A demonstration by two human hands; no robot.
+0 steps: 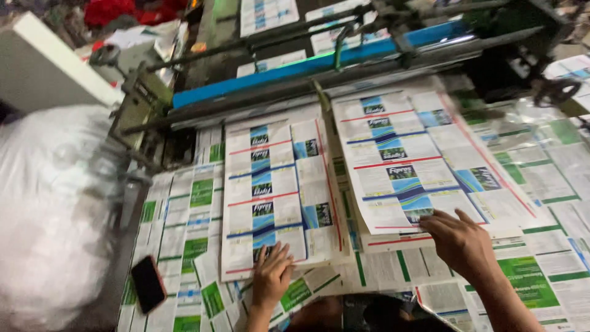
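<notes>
- A print-shop bench papered over with green-and-white sheets; at its far edge a machine with a blue bar and dark rollers, seemingly the place the printed work comes out.
- Two stacks of blue-printed label sheets lie side by side just below that machine; the left stack lies square to the person, the right stack is larger and skewed a little clockwise.
- Left hand is down flat on the near edge of the left stack, fingers spread and pressed onto the top sheet; nothing pinched; it looks like a hold to keep the sheets from sliding.
- Right hand rests on the near corner of the right stack, fingers curled with the tips on the paper; whether it grips an edge or only presses, I cannot tell.
- Both hands sit at the near edges, probably because that is where loose sheets can be squared up.
- A dark phone with a red rim lies on the bench at the left, well apart from both stacks.
- Far left, a big white bag, blurred; beyond it a white box.
</notes>
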